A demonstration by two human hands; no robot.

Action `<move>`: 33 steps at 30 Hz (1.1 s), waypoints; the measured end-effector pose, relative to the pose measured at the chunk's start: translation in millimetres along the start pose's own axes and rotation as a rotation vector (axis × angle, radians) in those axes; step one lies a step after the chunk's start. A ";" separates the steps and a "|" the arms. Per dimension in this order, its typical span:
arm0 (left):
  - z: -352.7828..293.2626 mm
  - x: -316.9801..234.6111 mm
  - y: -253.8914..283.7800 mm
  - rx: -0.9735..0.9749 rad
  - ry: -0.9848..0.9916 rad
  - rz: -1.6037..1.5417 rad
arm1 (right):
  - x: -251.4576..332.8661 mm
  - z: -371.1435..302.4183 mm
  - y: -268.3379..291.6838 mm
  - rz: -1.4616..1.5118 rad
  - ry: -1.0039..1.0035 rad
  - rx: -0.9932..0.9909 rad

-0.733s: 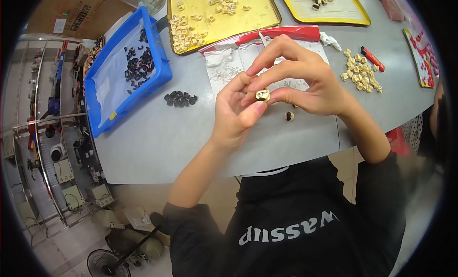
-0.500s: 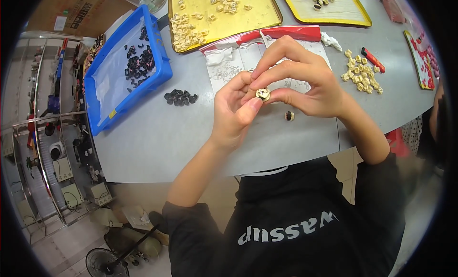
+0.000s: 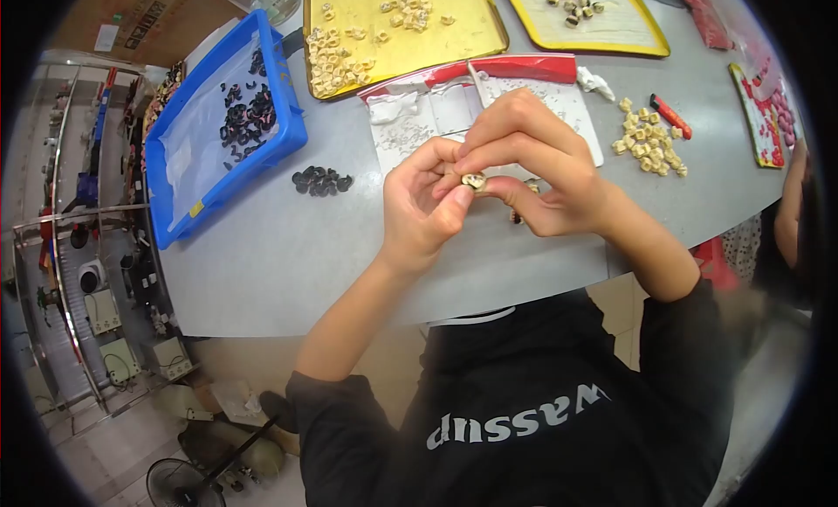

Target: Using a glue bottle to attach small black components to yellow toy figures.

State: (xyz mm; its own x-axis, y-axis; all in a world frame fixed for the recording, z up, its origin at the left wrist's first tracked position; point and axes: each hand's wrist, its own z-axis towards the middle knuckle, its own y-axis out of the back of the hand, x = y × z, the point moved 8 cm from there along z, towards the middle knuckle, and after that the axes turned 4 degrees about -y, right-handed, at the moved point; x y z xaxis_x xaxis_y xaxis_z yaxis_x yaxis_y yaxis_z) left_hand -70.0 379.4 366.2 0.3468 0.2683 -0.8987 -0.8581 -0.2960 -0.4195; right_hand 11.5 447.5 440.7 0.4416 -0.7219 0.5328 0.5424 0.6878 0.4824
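A small, rounded piece (image 3: 474, 182), cream with dark patches along its edge, is held off the worktop (image 3: 262, 280) on the person's side of the white board with the red edge (image 3: 532, 68), about level with that board's middle. The left hand (image 3: 412, 206) pinches it at the thumb tip, and the thumb of the right hand (image 3: 554, 175) presses against its right side. Its pale, dark-marked face shows toward the camera, while its underside is hidden and its finer detail too small to tell.

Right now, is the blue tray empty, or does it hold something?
Not empty: small black pieces lie on the white sheet inside the blue tray.
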 end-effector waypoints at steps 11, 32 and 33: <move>7.6 -23.9 26.4 -0.162 -0.239 -0.031 | -14.6 -5.9 53.7 -0.317 -0.398 0.182; -101.7 -201.4 109.0 -0.693 -0.932 0.431 | 177.7 -77.7 202.5 -0.812 0.033 -0.379; -116.7 -206.9 115.6 -0.724 -0.918 0.407 | 212.4 -135.8 259.9 -0.816 0.038 -0.341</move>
State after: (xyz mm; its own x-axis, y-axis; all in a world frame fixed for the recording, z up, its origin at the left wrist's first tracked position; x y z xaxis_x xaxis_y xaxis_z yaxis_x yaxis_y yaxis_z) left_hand -196.8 182.6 488.8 -0.5400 0.4948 -0.6808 -0.3331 -0.8685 -0.3671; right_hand 343.3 462.6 584.8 -0.1564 -0.9838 0.0871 0.8798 -0.0987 0.4651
